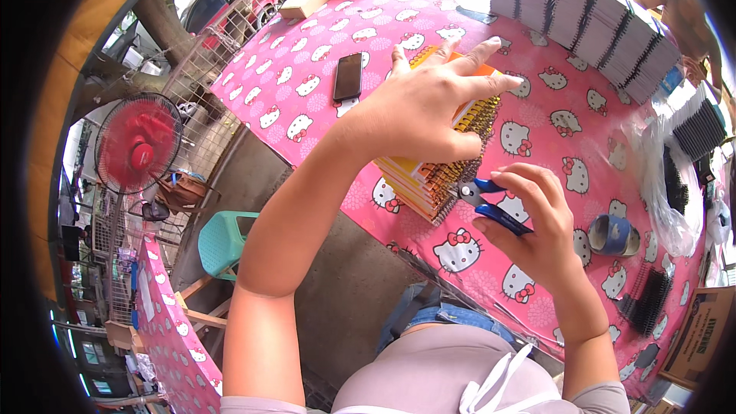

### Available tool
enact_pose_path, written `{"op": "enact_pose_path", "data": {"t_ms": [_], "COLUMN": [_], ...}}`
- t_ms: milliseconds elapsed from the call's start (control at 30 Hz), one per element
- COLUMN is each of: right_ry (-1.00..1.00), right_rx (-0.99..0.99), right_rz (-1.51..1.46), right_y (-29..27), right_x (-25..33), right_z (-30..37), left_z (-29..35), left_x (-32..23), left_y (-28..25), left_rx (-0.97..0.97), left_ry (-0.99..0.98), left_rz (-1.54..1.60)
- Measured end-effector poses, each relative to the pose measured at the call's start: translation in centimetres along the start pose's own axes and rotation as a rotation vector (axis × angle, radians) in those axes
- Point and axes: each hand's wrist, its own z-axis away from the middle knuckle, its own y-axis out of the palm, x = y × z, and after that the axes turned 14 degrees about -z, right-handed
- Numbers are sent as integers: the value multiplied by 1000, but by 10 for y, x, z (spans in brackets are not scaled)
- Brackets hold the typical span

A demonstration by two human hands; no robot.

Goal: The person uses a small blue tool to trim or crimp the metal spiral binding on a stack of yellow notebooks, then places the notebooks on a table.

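A stack of spiral-bound notebooks (406, 184) with yellow and orange covers lies on the pink patterned tablecloth, near the table edge in front of me. My left hand (437, 100) rests over the top of the stack with its fingers spread, the thumb beside the bound edge. In my right hand (540, 218) is a pair of small cutting pliers (502, 217) with blue handles. The handles are parted, and the jaws are at the near end of the coil bindings. Whether they touch a wire is too small to tell.
A black phone (348, 77) lies beyond my left forearm. Spiral-bound books (575, 11) stand in a row at the far right. A blue tape roll (611, 235), black binding coils (650, 300) and a plastic bag (665, 192) lie rightward. Another person (682, 23) is at far right.
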Motion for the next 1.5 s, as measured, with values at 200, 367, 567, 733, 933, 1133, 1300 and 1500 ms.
{"op": "enact_pose_path", "data": {"t_ms": [200, 367, 567, 733, 933, 1133, 1300, 1500], "right_ry": [403, 1070, 17, 46, 1050, 615, 524, 199], "right_rx": [162, 360, 30, 22, 288, 125, 73, -49], "right_rz": [-394, -1175, -77, -151, -1334, -835, -595, -244], "right_y": [-7, -19, 3, 12, -4, 0, -8, -1], "right_x": [6, -5, -6, -18, -36, -23, -18, -2], "right_z": [-17, -30, 5, 6, -12, 18, 38, 23], "left_z": [-1, -4, -9, -10, -7, -20, -13, -8], "left_x": [-7, -19, -8, -12, -16, -5, -10, -21], "left_y": [1, -6, -4, -3, -9, -38, -89, -22], "left_rx": [49, 96, 114, 90, 152, 85, -39, 152], "left_ry": [-45, -51, 9, 5, -42, -80, 17, 441], "left_rz": [-98, -299, -165, -171, -241, 304, 297, -221]}}
